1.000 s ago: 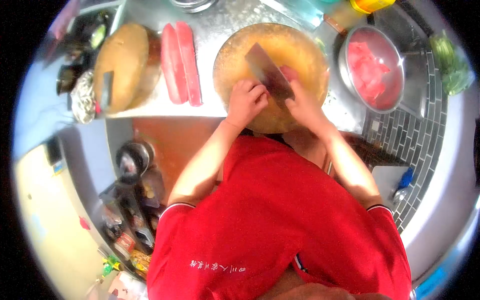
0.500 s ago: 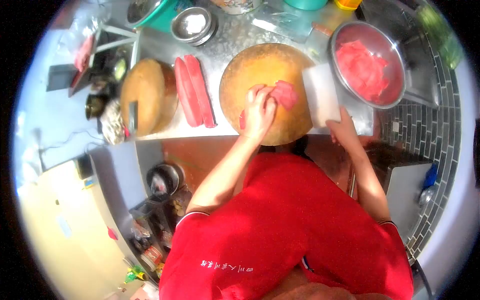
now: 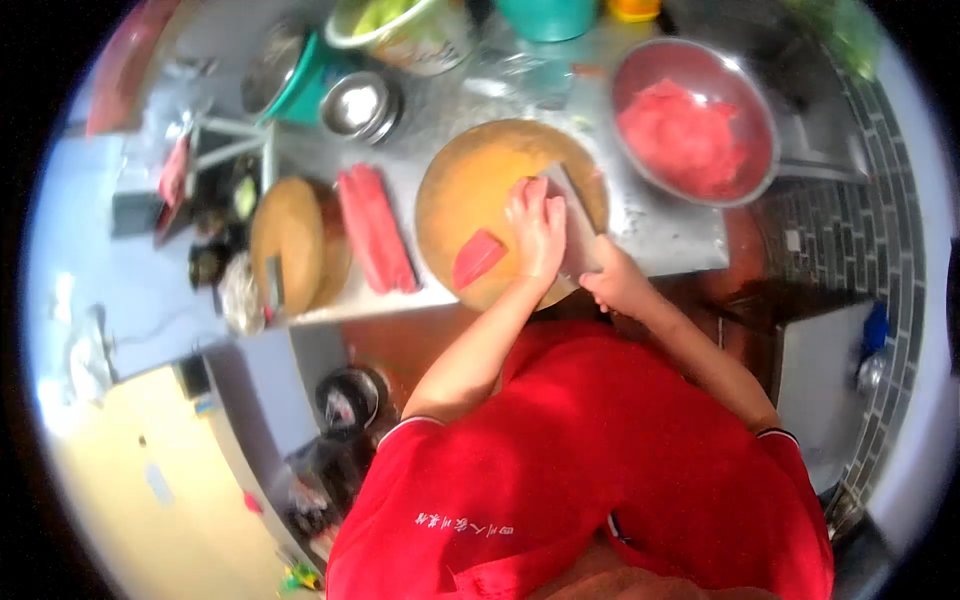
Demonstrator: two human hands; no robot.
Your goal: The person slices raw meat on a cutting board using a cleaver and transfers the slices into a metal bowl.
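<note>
My right hand is closed around the handle of a cleaver, its broad blade over the right half of the round chopping board. My left hand lies against the blade's left side, fingers bent and pressed together; whatever is under them is hidden. Left of that wrist, a piece of red meat rests on the board. Long strips of raw meat lie on the counter to the left. At the right back stands a metal bowl holding sliced meat.
A second round board stands at the counter's left end. Stacked small metal bowls, a white tub with something green and a teal container line the back. A tiled wall is on the right.
The cleaver has moved left onto the board, against my left hand. The small meat slices by my left fingers are out of sight. The meat piece by my wrist shows more fully. The view has shifted.
</note>
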